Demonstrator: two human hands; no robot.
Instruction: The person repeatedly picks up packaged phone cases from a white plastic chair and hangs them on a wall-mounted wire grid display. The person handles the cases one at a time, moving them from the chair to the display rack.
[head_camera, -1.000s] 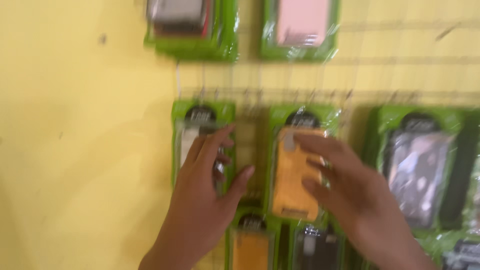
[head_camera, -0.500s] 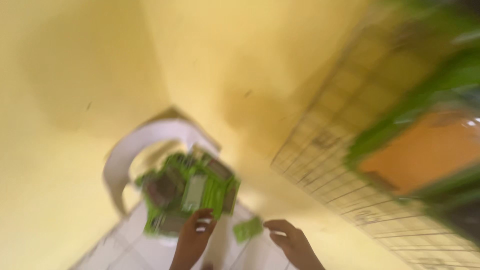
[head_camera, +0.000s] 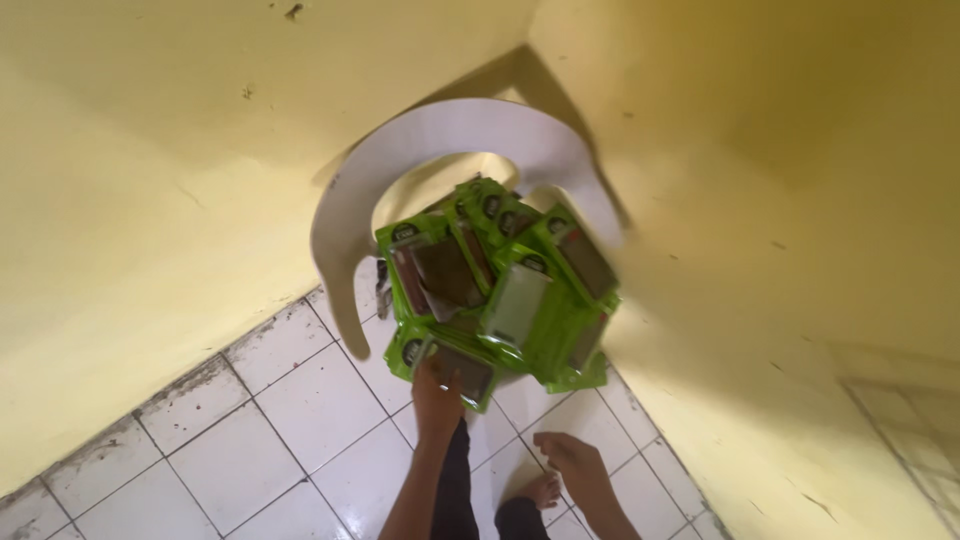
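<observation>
On a white plastic chair (head_camera: 345, 205) in the yellow-walled corner lies a heap of at least six green-packaged phone cases (head_camera: 500, 290), overlapping. One left hand (head_camera: 437, 392) rests its fingers on the nearest pack (head_camera: 455, 368); grip unclear. One right hand (head_camera: 572, 462) hangs loosely open, empty, over white floor tiles (head_camera: 260, 440).

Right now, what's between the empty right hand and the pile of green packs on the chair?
In the head view, only bare white floor tile separates the right hand from the green packs.
</observation>
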